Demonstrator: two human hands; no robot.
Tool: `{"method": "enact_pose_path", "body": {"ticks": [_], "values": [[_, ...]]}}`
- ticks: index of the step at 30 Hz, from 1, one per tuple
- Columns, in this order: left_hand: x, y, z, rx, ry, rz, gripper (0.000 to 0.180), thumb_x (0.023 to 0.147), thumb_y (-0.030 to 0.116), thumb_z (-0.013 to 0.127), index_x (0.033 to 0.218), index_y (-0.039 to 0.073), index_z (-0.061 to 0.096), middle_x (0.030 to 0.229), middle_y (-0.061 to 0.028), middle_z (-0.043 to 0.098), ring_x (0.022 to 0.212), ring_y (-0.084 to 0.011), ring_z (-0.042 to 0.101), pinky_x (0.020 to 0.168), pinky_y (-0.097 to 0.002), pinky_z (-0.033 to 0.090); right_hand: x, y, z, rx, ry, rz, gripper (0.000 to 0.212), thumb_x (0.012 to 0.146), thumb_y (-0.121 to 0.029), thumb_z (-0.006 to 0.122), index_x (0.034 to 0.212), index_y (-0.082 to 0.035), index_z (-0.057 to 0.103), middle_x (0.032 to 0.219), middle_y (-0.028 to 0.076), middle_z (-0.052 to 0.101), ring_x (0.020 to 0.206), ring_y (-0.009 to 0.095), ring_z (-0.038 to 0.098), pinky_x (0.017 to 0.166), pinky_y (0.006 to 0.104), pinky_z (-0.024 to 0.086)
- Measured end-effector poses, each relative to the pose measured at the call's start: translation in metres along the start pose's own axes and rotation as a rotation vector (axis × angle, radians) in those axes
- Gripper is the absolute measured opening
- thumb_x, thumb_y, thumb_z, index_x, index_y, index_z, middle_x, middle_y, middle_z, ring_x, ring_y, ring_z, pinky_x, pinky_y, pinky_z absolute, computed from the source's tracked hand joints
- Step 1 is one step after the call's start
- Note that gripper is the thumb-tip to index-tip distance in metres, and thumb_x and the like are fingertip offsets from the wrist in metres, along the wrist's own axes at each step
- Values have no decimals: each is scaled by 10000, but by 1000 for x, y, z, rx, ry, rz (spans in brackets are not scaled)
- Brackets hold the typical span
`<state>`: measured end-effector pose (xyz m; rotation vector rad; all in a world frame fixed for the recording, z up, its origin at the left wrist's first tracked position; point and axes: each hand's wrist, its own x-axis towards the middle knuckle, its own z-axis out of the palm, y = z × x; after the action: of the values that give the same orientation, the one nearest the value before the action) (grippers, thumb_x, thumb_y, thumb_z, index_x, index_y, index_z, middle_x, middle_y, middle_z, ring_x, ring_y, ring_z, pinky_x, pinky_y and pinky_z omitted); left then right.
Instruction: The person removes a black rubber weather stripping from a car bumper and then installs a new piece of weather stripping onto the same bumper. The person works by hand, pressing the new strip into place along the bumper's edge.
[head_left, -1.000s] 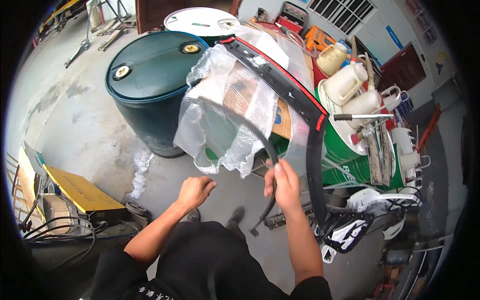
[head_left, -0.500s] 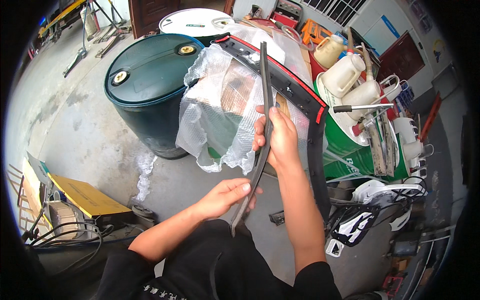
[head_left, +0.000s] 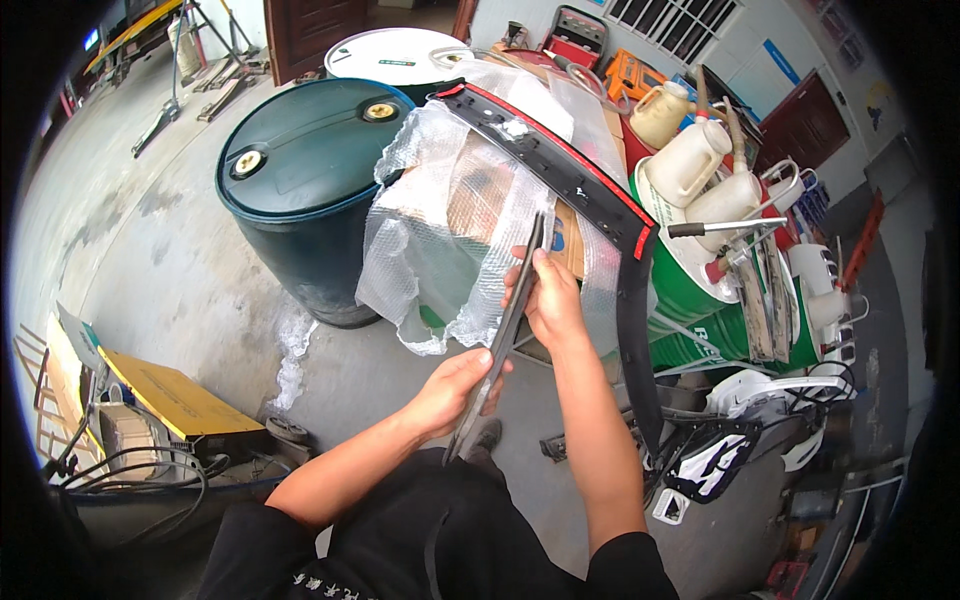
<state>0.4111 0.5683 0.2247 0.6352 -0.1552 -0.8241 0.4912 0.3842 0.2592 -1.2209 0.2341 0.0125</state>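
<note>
I hold a long, narrow dark trim strip (head_left: 507, 328) in front of me. My left hand (head_left: 460, 388) is closed round its lower part, the thumb lying along the top. Further up, my right hand (head_left: 548, 300) grips the same strip between thumb and fingers. Its upper end stands over bubble wrap (head_left: 400, 235); the lower end reaches down to my dark clothing. Beyond my hands, a curved black panel trim (head_left: 560, 165) with red strips along its edge rests on the wrapped pile and bends down on the right, apart from both hands.
A dark drum (head_left: 300, 150) stands at the left, with a white-topped drum (head_left: 395, 50) behind it. At the right, pale jugs (head_left: 690, 155) sit on a green drum (head_left: 655, 285). A yellow panel (head_left: 180, 395) leans by cables at the lower left; white-and-black parts (head_left: 710, 450) lie lower right.
The strip's upper end has dropped toward me and now tilts away, looking shorter. My right hand has moved down slightly, and both hands still hold the strip. The view has shifted a little.
</note>
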Motion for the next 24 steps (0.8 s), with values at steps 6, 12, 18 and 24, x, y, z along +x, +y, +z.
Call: {"method": "enact_pose_path", "body": {"ticks": [6, 12, 18, 24], "values": [[8, -15, -12, -7, 43, -62, 361, 1054, 358, 453, 1113, 20, 565, 739, -42, 522, 590, -137, 438, 553, -292, 369, 3, 23, -25, -22, 4, 33, 401, 1055, -358, 452, 1197, -11, 593, 821, 77, 639, 680, 169, 609, 631, 326, 528], [3, -12, -6, -6, 180, -105, 342, 1060, 356, 449, 1093, 42, 581, 740, 10, 473, 590, -92, 418, 519, -247, 338, -36, 31, -21, -684, 222, -245, 219, 994, -179, 579, 1101, 13, 580, 851, 44, 615, 639, 84, 560, 504, 241, 469], [-6, -13, 2, -25, 162, -8, 321, 1064, 350, 460, 1026, 53, 575, 804, -3, 556, 635, -88, 498, 541, -251, 413, -142, 6, 24, -866, -84, -428, 164, 836, 6, 704, 979, 15, 625, 873, 76, 603, 687, 128, 622, 613, 268, 507], [-3, -18, 7, 79, 139, 59, 286, 1061, 323, 493, 978, 59, 565, 864, -2, 592, 747, -58, 542, 624, -251, 476, -158, 6, 24, -1079, -22, -507, 203, 802, -9, 731, 978, 9, 631, 908, 107, 619, 674, 197, 640, 604, 313, 517]]}}
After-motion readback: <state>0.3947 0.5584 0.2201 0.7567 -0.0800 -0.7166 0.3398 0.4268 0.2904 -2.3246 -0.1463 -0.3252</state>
